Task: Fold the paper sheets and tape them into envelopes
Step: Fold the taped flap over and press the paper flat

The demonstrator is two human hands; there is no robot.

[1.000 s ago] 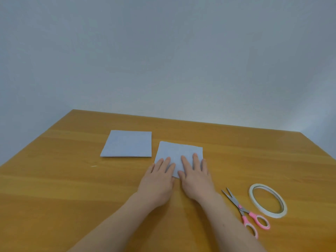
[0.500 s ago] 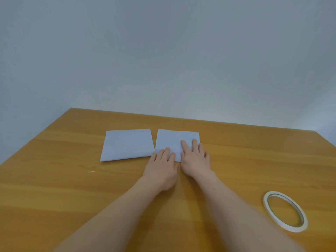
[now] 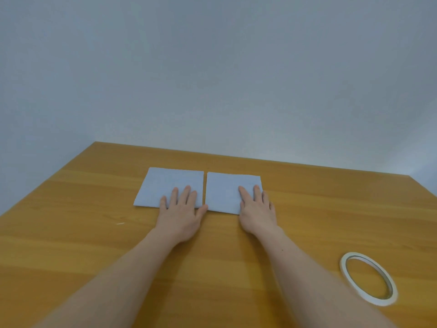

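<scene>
Two pale folded paper squares lie side by side, almost touching, at the far middle of a wooden table (image 3: pixel 71 233). The left hand (image 3: pixel 181 215) rests flat on the left paper (image 3: pixel 165 185), fingers straight. The right hand (image 3: pixel 257 210) presses flat on the right paper (image 3: pixel 224 192). A white tape roll (image 3: pixel 369 279) lies near right. No writing shows.

left sheet (image 3: pixel 169 185): on table (image 3: pixel 71 245), just left of right sheet (image 3: pixel 227 190), narrow gap between
left hand (image 3: pixel 181 214): flat on left sheet's near edge
right hand (image 3: pixel 256 211): flat on right sheet's near right corner
tape roll (image 3: pixel 369 278): near right, well apart from sheets
</scene>
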